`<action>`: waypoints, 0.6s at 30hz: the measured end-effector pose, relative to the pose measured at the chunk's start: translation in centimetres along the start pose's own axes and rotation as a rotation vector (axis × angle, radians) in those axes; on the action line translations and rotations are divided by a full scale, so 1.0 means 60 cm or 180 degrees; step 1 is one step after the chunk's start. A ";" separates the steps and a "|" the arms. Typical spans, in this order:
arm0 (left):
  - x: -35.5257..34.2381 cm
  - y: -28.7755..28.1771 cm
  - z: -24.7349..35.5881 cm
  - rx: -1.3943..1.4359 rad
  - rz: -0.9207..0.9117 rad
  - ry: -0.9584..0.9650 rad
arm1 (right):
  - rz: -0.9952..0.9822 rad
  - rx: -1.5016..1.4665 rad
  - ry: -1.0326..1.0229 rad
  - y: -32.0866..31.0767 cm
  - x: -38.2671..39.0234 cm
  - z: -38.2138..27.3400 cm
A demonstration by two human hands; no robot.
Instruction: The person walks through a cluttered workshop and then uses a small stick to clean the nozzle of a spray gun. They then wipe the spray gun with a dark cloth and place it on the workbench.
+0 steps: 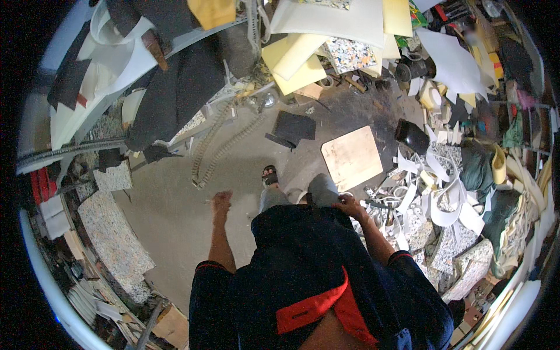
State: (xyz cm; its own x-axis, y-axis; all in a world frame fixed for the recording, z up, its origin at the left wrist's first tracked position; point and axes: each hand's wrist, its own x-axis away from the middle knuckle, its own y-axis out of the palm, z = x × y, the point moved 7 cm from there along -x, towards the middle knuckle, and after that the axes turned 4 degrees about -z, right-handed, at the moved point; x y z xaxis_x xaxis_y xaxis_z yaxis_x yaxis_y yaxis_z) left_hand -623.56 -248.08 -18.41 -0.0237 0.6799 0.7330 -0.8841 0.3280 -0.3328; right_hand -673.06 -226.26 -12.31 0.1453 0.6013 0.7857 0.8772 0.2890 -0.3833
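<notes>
Hanging loose, the left grip looked empty; whether the right grip held anything, I couldn't tell. Just beyond the latter, the pale board seemed stiff, light, best held by opposite edges.

Near the top, yellow foam lies in a pile together with a speckled piece. A white sheet is to the right of this pile. A black piece lies on the grey floor. At the right side there is green cloth. At the left, a long speckled sheet lies below some red material.
</notes>
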 end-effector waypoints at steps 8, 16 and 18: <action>0.065 0.323 0.163 -0.1927 -0.2067 0.0397 | 0.1140 -0.0361 0.0072 -0.091 0.045 0.102; 0.113 0.627 0.280 -0.3026 -0.2528 0.1176 | 0.1435 0.0286 -0.0372 -0.304 -0.014 0.291; 0.157 0.697 0.310 -0.3108 -0.2408 0.1464 | 0.1313 0.0365 -0.0226 -0.374 0.003 0.326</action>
State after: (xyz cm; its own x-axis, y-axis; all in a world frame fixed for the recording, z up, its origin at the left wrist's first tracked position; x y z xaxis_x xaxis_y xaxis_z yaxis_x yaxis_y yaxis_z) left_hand -669.47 -240.18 -14.39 0.6559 0.2164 0.7232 0.0944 0.9270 -0.3631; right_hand -701.69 -218.08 -13.05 0.4376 0.7324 0.5217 0.6953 0.0922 -0.7127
